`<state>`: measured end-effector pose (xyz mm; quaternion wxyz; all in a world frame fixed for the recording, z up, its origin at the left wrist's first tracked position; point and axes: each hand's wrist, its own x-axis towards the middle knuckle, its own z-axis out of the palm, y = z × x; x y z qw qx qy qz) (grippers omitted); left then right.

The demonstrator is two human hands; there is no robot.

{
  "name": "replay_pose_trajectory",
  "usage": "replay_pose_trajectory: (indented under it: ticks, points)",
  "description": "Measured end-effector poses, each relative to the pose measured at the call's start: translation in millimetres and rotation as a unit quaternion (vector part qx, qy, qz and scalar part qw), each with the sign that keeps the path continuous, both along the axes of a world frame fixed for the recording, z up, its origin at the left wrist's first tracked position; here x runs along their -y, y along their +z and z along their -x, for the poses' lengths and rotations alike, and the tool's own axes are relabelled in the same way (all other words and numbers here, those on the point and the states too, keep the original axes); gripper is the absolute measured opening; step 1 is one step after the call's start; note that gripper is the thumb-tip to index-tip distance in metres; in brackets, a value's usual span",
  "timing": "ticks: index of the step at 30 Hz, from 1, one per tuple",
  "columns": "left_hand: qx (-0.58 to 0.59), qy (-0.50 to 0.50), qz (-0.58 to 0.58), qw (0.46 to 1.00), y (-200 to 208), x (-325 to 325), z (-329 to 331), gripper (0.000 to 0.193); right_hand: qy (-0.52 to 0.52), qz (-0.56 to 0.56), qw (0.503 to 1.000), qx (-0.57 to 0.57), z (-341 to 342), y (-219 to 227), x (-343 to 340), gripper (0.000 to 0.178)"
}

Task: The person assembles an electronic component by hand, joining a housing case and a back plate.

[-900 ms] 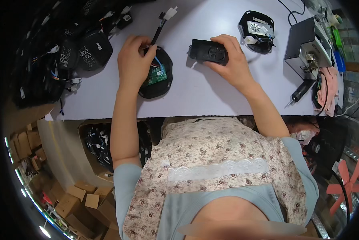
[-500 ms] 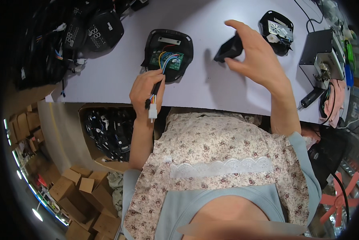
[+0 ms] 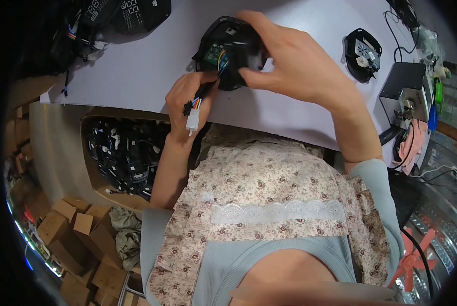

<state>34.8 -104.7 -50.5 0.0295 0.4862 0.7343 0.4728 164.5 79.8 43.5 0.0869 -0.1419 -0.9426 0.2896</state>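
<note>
A black plastic housing (image 3: pixel 206 39) lies on the table in front of me, a green circuit board (image 3: pixel 214 54) showing inside its left part. Colored wires run from the board into a black-sleeved cable (image 3: pixel 203 92), which my left hand (image 3: pixel 181 104) pinches at the housing's near edge. The cable's white connector (image 3: pixel 192 121) hangs below those fingers. My right hand (image 3: pixel 307 66) grips a black plastic cover (image 3: pixel 246 48) by its right side, thumb near, fingers far. This cover lies over the housing's right part; whether it touches is unclear.
At the right stands a similar black housing (image 3: pixel 363 55) with a metal plate. Beyond it are a dark metal box (image 3: pixel 402 81), a pink cloth (image 3: pixel 414 143) and cords. Display units (image 3: pixel 141 15) pile up far left. Below the table edge, a carton (image 3: pixel 93 176) holds several black parts.
My right hand has brought the black cover leftward from open table to over the housing. My left hand keeps its hold on the cable. The whole view has shifted somewhat.
</note>
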Motion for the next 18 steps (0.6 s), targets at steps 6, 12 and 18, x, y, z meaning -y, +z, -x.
replay_pose_trajectory:
  ticks: [6,12,18]
  points:
    - [0.039,0.006,-0.021,0.999,-1.9,1.3,-2.7,0.017,0.007,-0.05,0.999,-0.013,29.9,-24.7,-2.4,0.06]
    - [-0.01,-0.002,-0.042,0.999,-3.9,1.4,3.3,0.017,0.013,-0.056,0.998,-0.03,32.6,-39.2,6.2,0.046]
    - [-0.018,-0.021,-0.055,0.998,-3.7,3.3,2.9,0.016,-0.007,-0.07,0.99,-0.126,35.6,-53.6,10.8,0.041]
